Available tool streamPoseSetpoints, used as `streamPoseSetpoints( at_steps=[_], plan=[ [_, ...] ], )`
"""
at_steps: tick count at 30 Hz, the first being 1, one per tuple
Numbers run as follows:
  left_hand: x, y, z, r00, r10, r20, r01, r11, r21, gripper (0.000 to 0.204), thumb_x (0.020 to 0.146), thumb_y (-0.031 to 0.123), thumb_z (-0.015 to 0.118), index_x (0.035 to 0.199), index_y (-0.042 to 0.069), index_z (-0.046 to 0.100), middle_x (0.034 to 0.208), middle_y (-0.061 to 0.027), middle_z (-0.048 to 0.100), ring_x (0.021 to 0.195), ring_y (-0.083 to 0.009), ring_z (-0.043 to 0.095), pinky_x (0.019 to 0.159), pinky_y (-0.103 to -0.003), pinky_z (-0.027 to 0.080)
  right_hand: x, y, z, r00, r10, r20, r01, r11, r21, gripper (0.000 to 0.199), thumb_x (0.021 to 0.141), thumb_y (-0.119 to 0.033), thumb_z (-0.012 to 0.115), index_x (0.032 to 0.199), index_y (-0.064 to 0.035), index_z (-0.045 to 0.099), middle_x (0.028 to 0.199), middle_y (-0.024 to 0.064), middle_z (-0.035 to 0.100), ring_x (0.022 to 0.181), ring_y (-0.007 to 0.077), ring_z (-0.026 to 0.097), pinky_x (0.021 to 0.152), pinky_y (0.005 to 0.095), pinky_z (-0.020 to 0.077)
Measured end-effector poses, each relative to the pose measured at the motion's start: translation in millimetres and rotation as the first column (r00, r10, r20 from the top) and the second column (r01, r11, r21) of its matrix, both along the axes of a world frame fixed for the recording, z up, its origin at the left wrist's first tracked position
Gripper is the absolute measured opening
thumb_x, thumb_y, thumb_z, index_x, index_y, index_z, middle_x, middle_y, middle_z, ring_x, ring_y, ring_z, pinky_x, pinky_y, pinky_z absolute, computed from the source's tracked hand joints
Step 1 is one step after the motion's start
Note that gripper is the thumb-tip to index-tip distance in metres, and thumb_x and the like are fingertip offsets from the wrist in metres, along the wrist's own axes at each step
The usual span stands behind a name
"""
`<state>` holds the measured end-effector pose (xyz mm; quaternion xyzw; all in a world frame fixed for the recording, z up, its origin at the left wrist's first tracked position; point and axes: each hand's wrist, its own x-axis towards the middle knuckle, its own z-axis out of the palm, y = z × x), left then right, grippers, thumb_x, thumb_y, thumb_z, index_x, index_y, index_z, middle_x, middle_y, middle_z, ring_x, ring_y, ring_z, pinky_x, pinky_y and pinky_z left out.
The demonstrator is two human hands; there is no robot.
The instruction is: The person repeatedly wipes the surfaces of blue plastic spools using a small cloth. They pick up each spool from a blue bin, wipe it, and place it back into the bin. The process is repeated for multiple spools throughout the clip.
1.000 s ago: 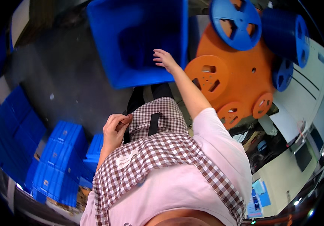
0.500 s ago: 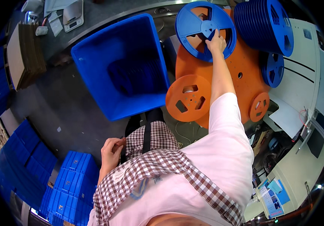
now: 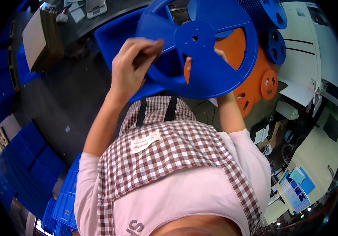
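A large blue plastic reel (image 3: pixel 208 78) is held up in front of me, its round face with wide openings turned toward me. My right hand (image 3: pixel 222 56) grips it from behind; some fingertips show through the openings and the rest is hidden. At the reel's left rim is my left hand (image 3: pixel 131 67), its fingers bent together in a pinch and partly blurred. Something small and dark brown may be between those fingertips, but I cannot make it out. Behind the reel lies the big orange disc (image 3: pixel 261 63), partly covered.
A deep blue bin (image 3: pixel 112 45) stands behind the reel to the left. Stacked blue reels (image 3: pixel 269 13), another blue reel (image 3: pixel 276 47) and a small orange reel (image 3: pixel 269 84) are at right. Cardboard sheets (image 3: pixel 39 41) and a scale (image 3: pixel 97 8) are at far left.
My right hand has brought the blue reel from the orange disc toward me. My left hand has risen from beside the apron to the reel's left rim.
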<state>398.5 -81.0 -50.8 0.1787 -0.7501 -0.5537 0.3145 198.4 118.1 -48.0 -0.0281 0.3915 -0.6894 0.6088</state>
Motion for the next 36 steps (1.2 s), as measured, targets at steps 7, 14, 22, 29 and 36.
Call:
streamPoseSetpoints(
  at_steps=[7, 14, 22, 29, 36],
  plan=[
    [-47.4, 3.1, -26.6, 0.972, 0.075, -0.224, -0.164, 0.896, -0.412, 0.024, 0.082, 0.005, 0.072, 0.106, 0.008, 0.070, 0.104, -0.0064, 0.067, 0.093, -0.0219, 0.068, 0.078, -0.029, 0.057, 69.5, 2.8, -2.4, 0.990, 0.059, -0.129, -0.061, 0.998, -0.009, 0.050, 0.098, -0.035, 0.042, 0.129, 0.0026, 0.053, 0.115, 0.0275, 0.062, 0.092, 0.0316, 0.069, 0.077, 0.0365, 0.0598],
    [-61.7, 21.1, -20.2, 0.924, -0.093, -0.370, -0.118, 0.853, -0.509, 0.023, 0.077, 0.002, 0.072, 0.099, 0.008, 0.070, 0.100, -0.0059, 0.067, 0.093, -0.0232, 0.065, 0.077, -0.032, 0.056, 51.7, -1.0, -12.0, 0.981, 0.060, -0.184, -0.072, 0.996, -0.057, 0.046, 0.098, -0.033, 0.044, 0.126, 0.0031, 0.054, 0.111, 0.0260, 0.063, 0.091, 0.0307, 0.069, 0.077, 0.0364, 0.0597],
    [-37.8, 47.9, -26.0, 0.829, -0.402, -0.388, 0.162, 0.838, -0.520, 0.035, 0.067, -0.004, 0.075, 0.099, 0.009, 0.068, 0.097, -0.0057, 0.065, 0.091, -0.0217, 0.063, 0.073, -0.033, 0.056, 50.2, 5.8, -27.3, 0.985, 0.016, -0.172, -0.023, 0.999, -0.035, 0.042, 0.098, -0.030, 0.046, 0.122, 0.0036, 0.056, 0.106, 0.0242, 0.065, 0.089, 0.0297, 0.069, 0.076, 0.0362, 0.0596],
    [-67.1, 0.4, -22.6, 0.935, -0.085, -0.345, -0.154, 0.777, -0.610, 0.023, 0.078, 0.005, 0.072, 0.100, 0.011, 0.070, 0.095, -0.0037, 0.064, 0.090, -0.0204, 0.062, 0.078, -0.031, 0.055, 45.6, 12.0, -45.8, 0.936, -0.015, -0.351, 0.044, 0.996, 0.073, 0.043, 0.096, -0.031, 0.048, 0.119, 0.0044, 0.057, 0.103, 0.0234, 0.066, 0.088, 0.0291, 0.069, 0.076, 0.0365, 0.0594],
    [-58.8, -33.5, -62.5, 0.996, 0.003, -0.085, -0.057, 0.768, -0.638, 0.018, 0.086, 0.006, 0.066, 0.103, 0.010, 0.071, 0.100, -0.0062, 0.067, 0.096, -0.0214, 0.066, 0.083, -0.033, 0.056, 46.0, 6.8, -25.8, 0.982, 0.101, -0.157, -0.113, 0.991, -0.071, 0.051, 0.091, -0.037, 0.049, 0.119, 0.0043, 0.059, 0.102, 0.0243, 0.066, 0.091, 0.0285, 0.069, 0.078, 0.0362, 0.0590]
  ],
)
